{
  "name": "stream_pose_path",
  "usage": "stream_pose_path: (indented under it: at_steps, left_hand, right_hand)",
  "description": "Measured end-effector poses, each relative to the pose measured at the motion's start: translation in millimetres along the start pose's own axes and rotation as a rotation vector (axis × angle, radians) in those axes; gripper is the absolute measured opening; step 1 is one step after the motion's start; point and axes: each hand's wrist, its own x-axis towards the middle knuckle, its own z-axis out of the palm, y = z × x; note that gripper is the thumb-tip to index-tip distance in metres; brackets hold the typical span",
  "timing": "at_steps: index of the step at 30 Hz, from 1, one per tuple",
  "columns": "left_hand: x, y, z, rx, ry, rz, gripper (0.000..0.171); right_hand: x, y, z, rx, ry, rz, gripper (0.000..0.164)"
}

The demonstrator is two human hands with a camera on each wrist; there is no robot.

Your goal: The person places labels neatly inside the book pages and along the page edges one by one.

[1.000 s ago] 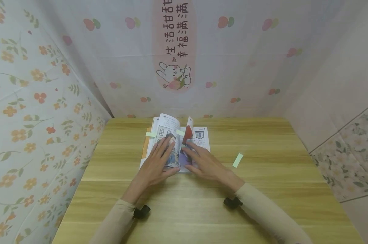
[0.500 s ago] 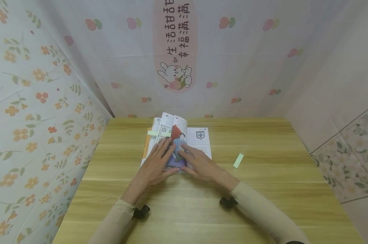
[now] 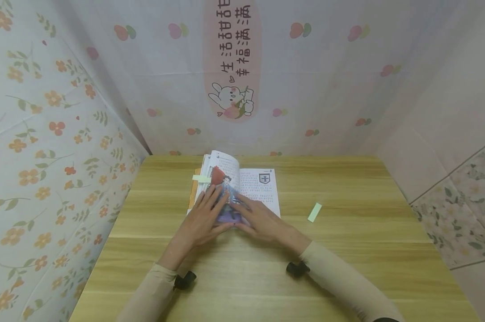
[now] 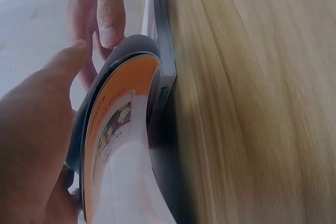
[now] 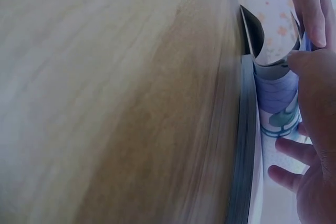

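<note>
An open book [image 3: 260, 190] lies on the wooden table, its left pages arched up and showing a picture with a red shape and a blue-clothed figure. My left hand [image 3: 202, 219] rests spread on that picture page with fingers straight. The right hand [image 3: 266, 221] touches the book near its middle, fingers extended, its thumb close to the left thumb at the front edge. In the left wrist view, the lifted pages [image 4: 118, 124] curve beside my palm and show an orange sheet. In the right wrist view, the book's thick right part [image 5: 242, 145] lies flat, beneath my fingers.
A pale green paper strip [image 3: 201, 179] sticks out from the left pages. Another green strip [image 3: 314, 212] lies loose on the table [image 3: 347, 259] to the right of the book. Patterned cloth [image 3: 306, 89] hangs behind the table and along the left side.
The picture page, standing up near the middle, has swung over to the left under my left hand, covering the earlier picture and its green strip. The right hand has shifted slightly left.
</note>
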Motion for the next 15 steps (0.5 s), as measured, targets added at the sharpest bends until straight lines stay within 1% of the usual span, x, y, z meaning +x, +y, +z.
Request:
stream_pose_path:
  at_steps: [8,15]
  left_hand:
    - [-2.2,-2.8,-0.1,0.03,-0.031,-0.02,0.095]
    - [-2.8,-5.0,0.5,0.028,-0.054,-0.036,0.094]
  right_hand:
    - [0.5,-3.2,2.8,-0.024,0.001,-0.008,0.066]
    - [0.5,-5.7,5.3,-0.031,0.001,-0.032,0.063]
